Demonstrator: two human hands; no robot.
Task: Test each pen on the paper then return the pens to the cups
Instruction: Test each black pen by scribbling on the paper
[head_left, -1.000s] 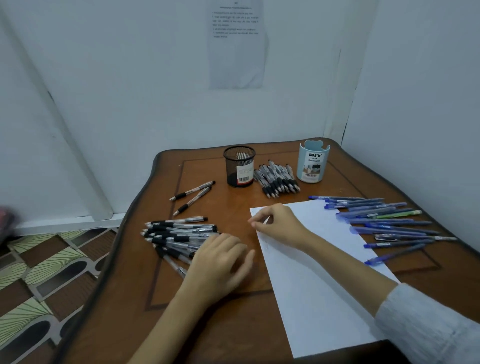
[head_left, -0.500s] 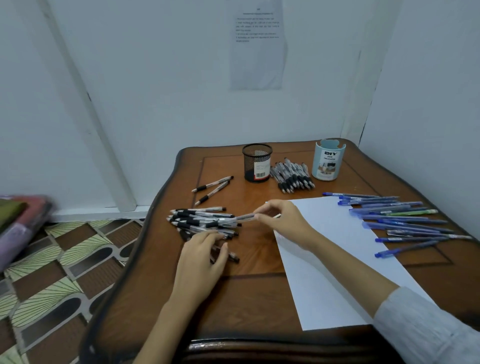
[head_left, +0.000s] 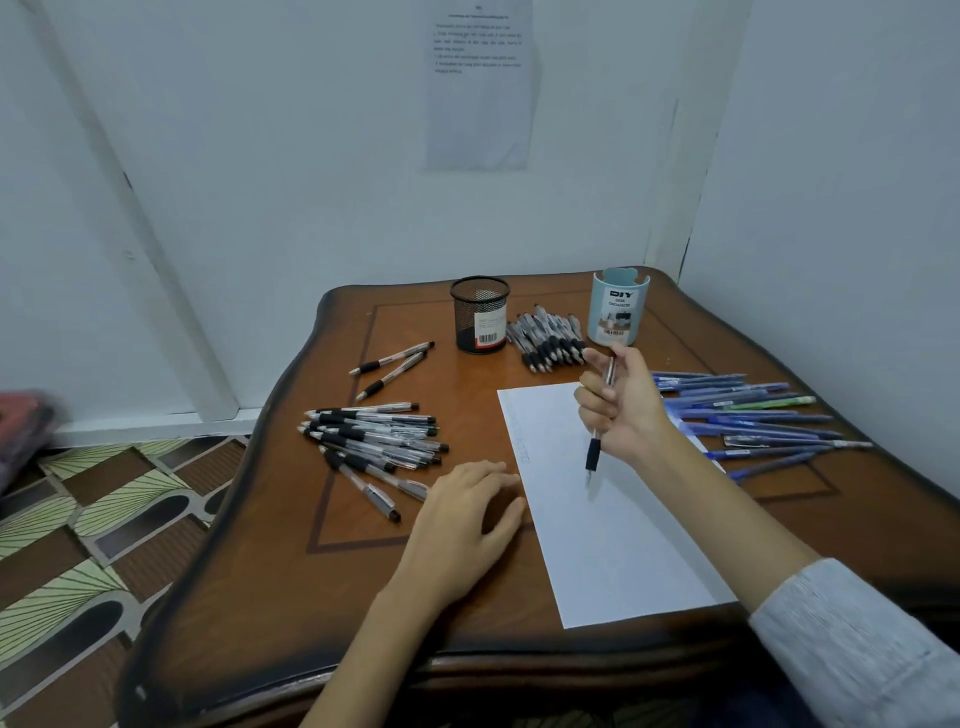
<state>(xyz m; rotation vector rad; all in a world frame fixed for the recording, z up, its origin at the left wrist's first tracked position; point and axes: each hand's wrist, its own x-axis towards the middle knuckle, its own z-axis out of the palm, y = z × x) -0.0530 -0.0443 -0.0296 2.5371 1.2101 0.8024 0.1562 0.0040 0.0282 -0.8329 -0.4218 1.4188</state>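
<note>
My right hand (head_left: 621, 408) grips a clear pen with a black grip (head_left: 594, 453) upright, tip down, just over the white paper (head_left: 613, 545). My left hand (head_left: 467, 512) lies flat on the table, fingertips at the paper's left edge. A pile of black-grip pens (head_left: 374, 436) lies left of the paper. Two more black-grip pens (head_left: 392, 364) sit farther back. Another bundle of black-grip pens (head_left: 545, 340) rests between the black mesh cup (head_left: 480, 322) and the light blue cup (head_left: 618, 306). Blue pens (head_left: 748, 415) are spread right of the paper.
The wooden table (head_left: 311, 597) stands in a corner between two pale walls. A printed sheet (head_left: 480, 83) hangs on the back wall. Patterned floor tiles (head_left: 78, 545) lie to the left, with a blurred red object (head_left: 21, 421) at the far left.
My right hand has lifted a pen from the left pile and carried it over the paper, turning it tip down. My left hand moved off the pile to the paper's edge.
</note>
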